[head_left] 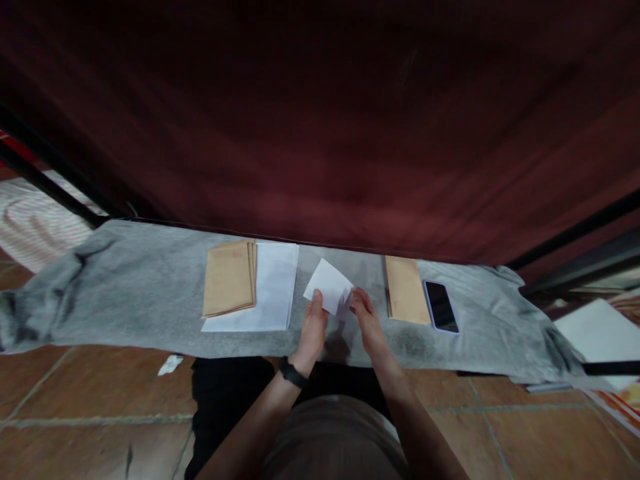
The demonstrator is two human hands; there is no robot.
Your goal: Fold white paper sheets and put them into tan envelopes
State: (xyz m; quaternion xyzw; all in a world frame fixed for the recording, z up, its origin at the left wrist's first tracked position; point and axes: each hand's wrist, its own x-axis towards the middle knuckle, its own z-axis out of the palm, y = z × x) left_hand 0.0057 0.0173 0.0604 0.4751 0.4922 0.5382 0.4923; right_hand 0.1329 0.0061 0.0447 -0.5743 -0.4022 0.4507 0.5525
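A small white piece of paper (329,285), apparently folded, is held tilted above the grey cloth in front of me. My left hand (314,327) grips its lower left edge, thumb on top. At the paper's right corner is my right hand (365,313), fingers bent and closed around the edge. To the left, several brown envelopes (228,280) lie stacked, partly covering a pile of white sheets (275,287). On the right another brown envelope or small stack (407,290) rests close to a phone (441,307) with a dark screen.
Grey cloth (150,287) covers the narrow surface. A dark red fabric panel (320,133) rises directly behind it, with dark metal bars (575,230) at the sides. A white scrap (171,365) lies on the tiled floor (100,400). White board-like item (603,340) stands at far right.
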